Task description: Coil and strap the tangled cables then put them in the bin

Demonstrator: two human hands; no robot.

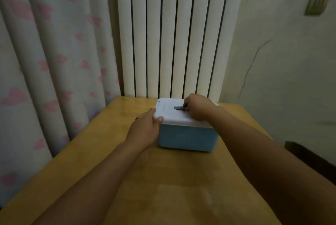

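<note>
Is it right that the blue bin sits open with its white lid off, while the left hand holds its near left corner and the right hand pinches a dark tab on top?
Not quite. In the head view the white lid is on the blue bin, closed. The rest holds: the left hand holds the near left corner, and the right hand pinches the dark tab.

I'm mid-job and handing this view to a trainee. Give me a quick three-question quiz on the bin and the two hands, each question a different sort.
1. True or false: the white lid sits on the blue bin.
2. Which hand holds the dark handle on top of the lid? A) left hand B) right hand C) neither
3. Fill in: the bin stands on the wooden ____.

Key: 1 true. 2 B; the right hand's fingers pinch the handle while the left grips the lid's near-left corner. 3 table. No cables show in this view.
</note>
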